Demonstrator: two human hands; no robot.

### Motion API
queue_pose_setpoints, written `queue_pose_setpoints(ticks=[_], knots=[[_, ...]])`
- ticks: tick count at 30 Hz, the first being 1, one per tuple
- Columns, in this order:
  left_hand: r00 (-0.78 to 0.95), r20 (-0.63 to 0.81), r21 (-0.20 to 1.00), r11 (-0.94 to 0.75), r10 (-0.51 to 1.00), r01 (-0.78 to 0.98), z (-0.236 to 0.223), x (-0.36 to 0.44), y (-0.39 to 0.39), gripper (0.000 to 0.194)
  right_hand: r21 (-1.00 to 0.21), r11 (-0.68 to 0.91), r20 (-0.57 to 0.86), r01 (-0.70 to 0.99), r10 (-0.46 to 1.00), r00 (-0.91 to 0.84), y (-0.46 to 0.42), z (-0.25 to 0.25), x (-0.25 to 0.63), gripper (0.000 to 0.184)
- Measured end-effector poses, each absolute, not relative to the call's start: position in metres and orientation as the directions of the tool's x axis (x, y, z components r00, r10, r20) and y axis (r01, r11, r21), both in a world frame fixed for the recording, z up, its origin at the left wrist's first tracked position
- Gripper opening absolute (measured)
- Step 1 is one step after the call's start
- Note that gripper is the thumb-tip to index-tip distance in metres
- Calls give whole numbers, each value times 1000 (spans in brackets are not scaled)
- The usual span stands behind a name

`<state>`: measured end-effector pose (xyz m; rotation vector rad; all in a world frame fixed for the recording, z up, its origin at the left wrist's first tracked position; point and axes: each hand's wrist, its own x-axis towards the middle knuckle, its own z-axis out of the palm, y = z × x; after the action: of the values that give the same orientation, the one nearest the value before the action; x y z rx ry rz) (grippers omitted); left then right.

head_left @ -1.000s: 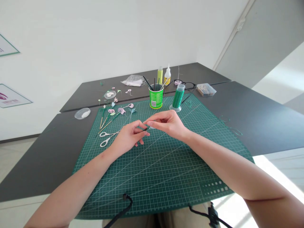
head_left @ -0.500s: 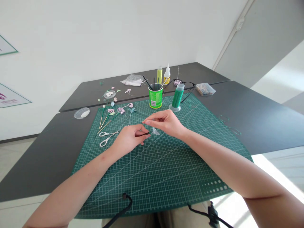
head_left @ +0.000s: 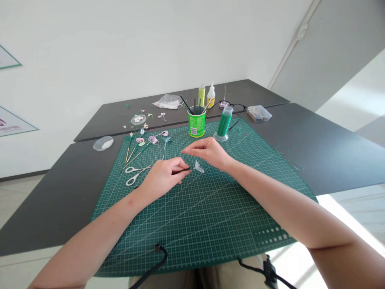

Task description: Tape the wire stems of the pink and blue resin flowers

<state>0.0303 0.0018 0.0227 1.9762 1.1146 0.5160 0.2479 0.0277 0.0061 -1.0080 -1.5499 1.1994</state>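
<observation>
Dark bench tops (head_left: 51, 188) stood against a white wall (head_left: 120, 48), where two green-edged panels (head_left: 18, 127) were cut off by the left edge of view. A green cup (head_left: 197, 120) stood near the far edge of the cutting mat (head_left: 210, 224), slim sticks (head_left: 186, 104) leaning out of it. Behind it were a yellow-green spool (head_left: 201, 95) and an upright white bottle (head_left: 211, 92) with a pointed nozzle and yellow label. Black-framed glasses (head_left: 246, 109) lay to the right, beside a clear lidded box (head_left: 259, 109). A crumpled plastic bag (head_left: 168, 99) lay farther left, and a shallow clear dish (head_left: 98, 143) held something white.
</observation>
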Motion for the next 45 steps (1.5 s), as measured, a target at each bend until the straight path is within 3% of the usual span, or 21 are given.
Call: queue_pose_setpoints(ticks=[6, 15, 20, 25, 45], knots=[[479, 127, 746, -402, 868, 531, 26, 30, -2, 12, -990, 121, 99, 71, 962, -256, 29, 9, 249, 27], [416, 253, 778, -439, 874, 450, 21, 28, -2, 10, -993, 69, 35, 100, 950, -310, 33, 11, 254, 31], [389, 258, 823, -412, 884, 391, 21, 31, -2, 16, -989, -25, -81, 146, 914, -397, 36, 10, 261, 24], [344, 237, 870, -356, 909, 341, 25, 32, -3, 27, -993, -85, -112, 82, 892, -437, 40, 7, 264, 26], [385, 228, 854, -373, 894, 362, 27, 33, -5, 16, -988, -125, -153, 88, 834, -530, 38, 1, 260, 33]])
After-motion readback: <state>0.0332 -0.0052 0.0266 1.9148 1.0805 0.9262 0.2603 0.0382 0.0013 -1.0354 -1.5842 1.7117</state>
